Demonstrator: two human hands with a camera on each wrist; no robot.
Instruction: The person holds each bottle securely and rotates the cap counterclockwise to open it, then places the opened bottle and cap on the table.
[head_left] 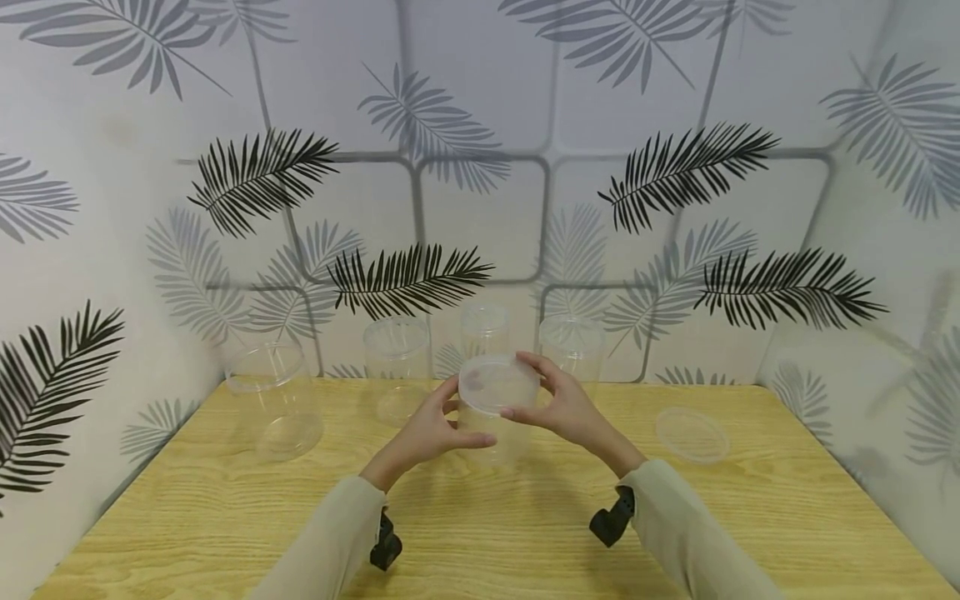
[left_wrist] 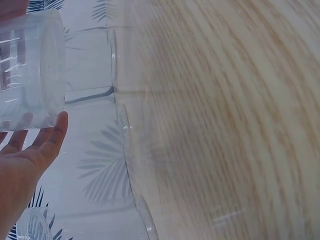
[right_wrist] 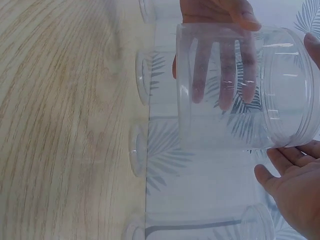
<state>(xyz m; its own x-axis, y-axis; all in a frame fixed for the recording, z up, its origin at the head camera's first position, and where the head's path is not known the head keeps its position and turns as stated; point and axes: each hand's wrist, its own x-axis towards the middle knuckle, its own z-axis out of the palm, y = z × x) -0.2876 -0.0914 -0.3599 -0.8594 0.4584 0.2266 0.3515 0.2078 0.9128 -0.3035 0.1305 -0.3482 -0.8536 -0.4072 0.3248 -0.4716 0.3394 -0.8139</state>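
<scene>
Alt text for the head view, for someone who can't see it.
A left hand and right hand hold a clear round jar over a wooden table. Four more jars stand farther back, and a loose lid lies to the right; a leaf-patterned wall rises behind.

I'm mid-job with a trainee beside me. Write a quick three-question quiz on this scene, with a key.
1. Count: besides the clear cylindrical plastic jar being held, how many other clear plastic jars stand on the yellow wood-grain table?
2. True or false: the flat, round, translucent lid lying on the table is to the person's left of the held jar.
3. Pick one: the person's left hand and right hand both touch A) the tabletop, B) the held jar, C) the lid on the table.

Key:
1. Four.
2. False; it lies to the right.
3. B.
</scene>
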